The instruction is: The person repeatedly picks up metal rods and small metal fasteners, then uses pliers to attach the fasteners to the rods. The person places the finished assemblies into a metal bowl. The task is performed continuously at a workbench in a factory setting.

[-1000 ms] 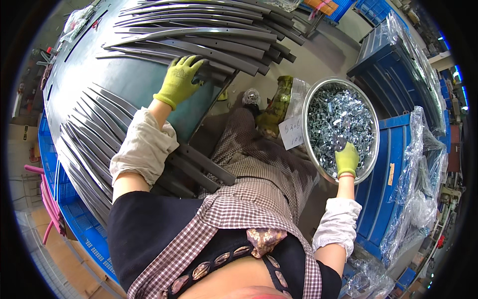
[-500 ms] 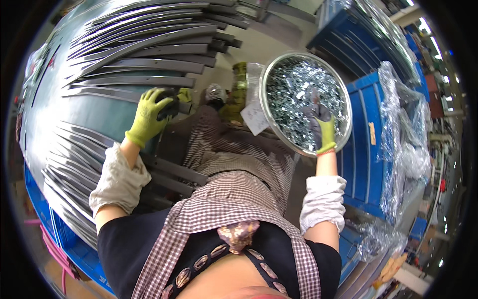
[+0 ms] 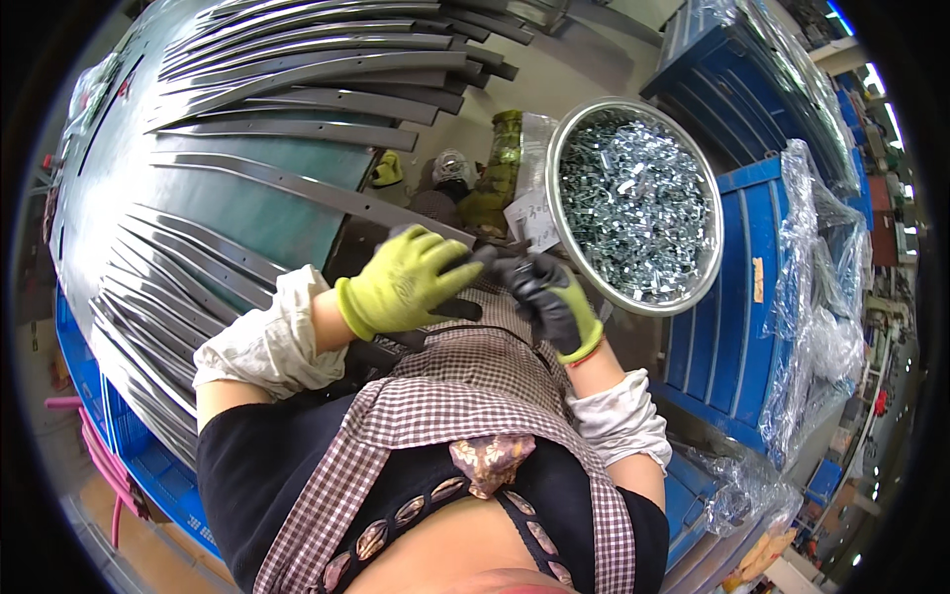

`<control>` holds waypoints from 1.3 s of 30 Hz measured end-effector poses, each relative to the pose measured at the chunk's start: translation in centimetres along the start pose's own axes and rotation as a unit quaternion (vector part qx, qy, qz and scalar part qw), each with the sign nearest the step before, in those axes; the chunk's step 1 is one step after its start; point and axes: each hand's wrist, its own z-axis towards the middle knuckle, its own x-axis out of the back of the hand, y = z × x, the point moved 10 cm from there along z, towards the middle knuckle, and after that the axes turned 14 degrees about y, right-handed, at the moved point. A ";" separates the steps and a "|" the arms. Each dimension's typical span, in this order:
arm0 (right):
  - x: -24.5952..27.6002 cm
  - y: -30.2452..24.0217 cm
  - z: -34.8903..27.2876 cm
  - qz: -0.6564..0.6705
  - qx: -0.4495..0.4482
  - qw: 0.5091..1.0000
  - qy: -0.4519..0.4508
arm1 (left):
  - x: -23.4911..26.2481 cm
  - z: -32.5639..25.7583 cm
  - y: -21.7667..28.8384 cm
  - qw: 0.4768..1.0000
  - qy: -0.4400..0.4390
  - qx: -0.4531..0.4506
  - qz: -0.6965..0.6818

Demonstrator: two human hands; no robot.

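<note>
My left hand (image 3: 411,282), in a yellow-green glove with black fingertips, is just on my side of the overhanging end of a dark metal strip (image 3: 307,193). Its thumb and bent fingers are apart, and nothing shows between them. Close beside its fingertips is my right hand (image 3: 554,302), gloved alike, its fingers curled together; what they hold, if anything, is hidden. The strip lies across the green tabletop (image 3: 267,153) and juts past its edge toward my lap. Right of my hands stands a round metal basin (image 3: 714,238) full of small shiny metal clips (image 3: 638,203).
More dark strips (image 3: 327,99) lie fanned at the far left, and another group (image 3: 168,287) lies nearer me. Blue crates (image 3: 727,287) with clear plastic wrap (image 3: 811,307) stand at the right. A yellow-green glove (image 3: 386,170) lies by the table edge.
My right hand has come out of the basin toward my lap. My left hand has moved right and nearer me, and one strip now juts farther past the table edge.
</note>
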 end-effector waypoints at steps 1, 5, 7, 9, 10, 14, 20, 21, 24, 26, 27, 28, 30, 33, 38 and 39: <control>-1.3 1.5 -0.1 0.058 -0.013 0.998 -0.005 | -0.9 -0.6 0.5 0.999 -0.044 -0.011 0.004; -2.9 2.9 -0.8 -0.070 -0.088 0.993 -0.038 | -0.3 -2.0 0.1 0.998 0.003 0.043 -0.048; -2.9 3.4 -0.9 -0.102 -0.112 0.987 -0.054 | -0.1 -2.3 -0.8 0.981 -0.035 0.142 -0.127; -3.3 -0.4 -0.6 -0.390 0.191 0.900 -0.033 | -0.4 -2.8 -1.7 0.957 -0.056 0.219 -0.183; -4.2 -3.0 -1.5 -0.518 0.361 0.775 0.028 | -0.7 -3.3 -2.4 0.947 -0.057 0.245 -0.200; -6.1 -4.2 -2.7 -0.398 0.386 0.832 -0.030 | -2.9 -4.2 -3.8 0.922 -0.096 0.283 -0.248; -7.0 -2.6 -2.6 -0.483 0.376 0.782 -0.113 | -5.3 -5.7 -4.4 0.862 -0.189 0.342 -0.322; -7.1 -2.8 -2.7 -0.474 0.390 0.782 -0.110 | -5.5 -5.9 -4.6 0.851 -0.195 0.358 -0.330; -6.3 -1.9 -2.1 -0.495 0.372 0.779 -0.104 | -5.4 -5.8 -4.6 0.849 -0.184 0.359 -0.342; -5.0 -2.2 -1.5 -0.468 0.336 0.814 -0.070 | -4.4 -4.7 -5.2 0.880 -0.166 0.337 -0.290; -4.3 -2.3 -1.1 -0.454 0.317 0.831 -0.054 | -2.9 -3.9 -5.7 0.910 -0.152 0.308 -0.230; -2.8 -2.3 -0.4 -0.437 0.333 0.835 -0.011 | -0.7 -2.2 -6.0 0.951 -0.094 0.245 -0.161; -0.9 -2.6 0.7 -0.440 0.325 0.836 0.045 | 1.8 -1.2 -6.9 0.990 -0.018 0.140 -0.025; -0.3 -2.2 2.1 -0.478 0.318 0.816 0.070 | 0.4 -2.2 -8.9 0.991 -0.044 0.095 0.082; -1.9 -1.9 3.2 -0.485 0.360 0.797 0.001 | -2.2 -4.0 -10.0 0.986 -0.105 0.121 0.038; -2.5 -1.9 3.3 -0.506 0.366 0.781 -0.017 | -2.5 -4.1 -9.9 0.986 -0.114 0.120 0.034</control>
